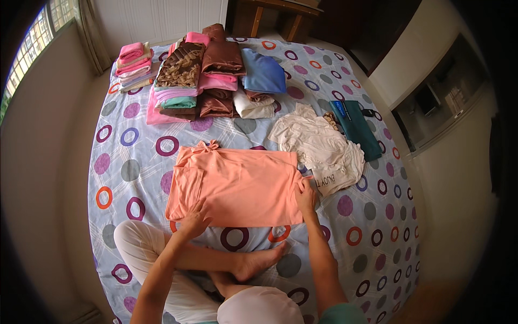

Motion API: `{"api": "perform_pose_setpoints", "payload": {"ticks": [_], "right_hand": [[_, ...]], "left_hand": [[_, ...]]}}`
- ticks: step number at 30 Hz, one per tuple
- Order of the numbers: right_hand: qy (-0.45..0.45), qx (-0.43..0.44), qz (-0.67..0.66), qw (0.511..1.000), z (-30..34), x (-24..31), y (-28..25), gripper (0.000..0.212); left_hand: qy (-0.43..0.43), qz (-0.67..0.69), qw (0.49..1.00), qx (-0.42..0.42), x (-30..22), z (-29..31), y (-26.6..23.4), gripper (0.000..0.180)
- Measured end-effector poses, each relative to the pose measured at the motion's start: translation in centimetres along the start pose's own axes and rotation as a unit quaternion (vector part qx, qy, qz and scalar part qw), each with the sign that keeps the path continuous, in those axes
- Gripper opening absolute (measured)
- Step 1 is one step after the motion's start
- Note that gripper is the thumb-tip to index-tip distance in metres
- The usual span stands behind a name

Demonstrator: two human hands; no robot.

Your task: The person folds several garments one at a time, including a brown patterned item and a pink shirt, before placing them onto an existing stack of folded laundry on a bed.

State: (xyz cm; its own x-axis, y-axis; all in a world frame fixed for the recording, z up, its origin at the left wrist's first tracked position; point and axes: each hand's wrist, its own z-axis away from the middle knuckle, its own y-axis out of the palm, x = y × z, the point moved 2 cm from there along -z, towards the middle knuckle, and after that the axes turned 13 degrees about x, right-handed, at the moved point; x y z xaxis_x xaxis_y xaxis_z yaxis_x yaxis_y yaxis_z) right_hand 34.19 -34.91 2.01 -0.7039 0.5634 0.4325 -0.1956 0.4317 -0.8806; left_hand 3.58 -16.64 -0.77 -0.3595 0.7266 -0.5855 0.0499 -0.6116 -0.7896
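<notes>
A peach-coloured garment with a small tied bow at its upper left edge lies spread in a rough rectangle on the bed in front of me. Its left part is folded over on itself. My left hand rests on that folded part near the lower edge, fingers stretched out. At the right edge, my right hand is closed on the cloth, gathering a bit of it. Just beyond the right hand, a crumpled white T-shirt with dark lettering lies close to the peach garment.
Stacks of folded clothes and cloths, including a brown satin piece and a blue one, stand at the bed's far side. A smaller pink pile is far left. Dark green folded cloth lies right. My crossed legs are nearest.
</notes>
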Motion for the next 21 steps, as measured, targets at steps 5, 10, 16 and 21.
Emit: {"api": "perform_pose_setpoints", "payload": {"ticks": [5, 10, 16, 21], "right_hand": [[-0.074, 0.049, 0.034, 0.995, 0.7, 3.1, 2.7, 0.019], [-0.075, 0.194, 0.137, 0.968, 5.0, 8.6, 6.5, 0.020], [-0.032, 0.109, -0.033, 0.993, 3.1, 6.5, 1.7, 0.013], [0.067, 0.118, -0.142, 0.981, 4.1, 0.3, 0.6, 0.013]], "left_hand": [[0.052, 0.090, 0.995, 0.002, -3.8, -2.1, 0.9, 0.043], [0.078, 0.126, 0.989, 0.007, -5.2, -3.1, 2.5, 0.041], [0.076, 0.117, 0.990, 0.028, -7.5, -4.2, 2.7, 0.040], [0.082, 0.131, 0.987, 0.033, -8.9, -7.0, 3.7, 0.038]]}}
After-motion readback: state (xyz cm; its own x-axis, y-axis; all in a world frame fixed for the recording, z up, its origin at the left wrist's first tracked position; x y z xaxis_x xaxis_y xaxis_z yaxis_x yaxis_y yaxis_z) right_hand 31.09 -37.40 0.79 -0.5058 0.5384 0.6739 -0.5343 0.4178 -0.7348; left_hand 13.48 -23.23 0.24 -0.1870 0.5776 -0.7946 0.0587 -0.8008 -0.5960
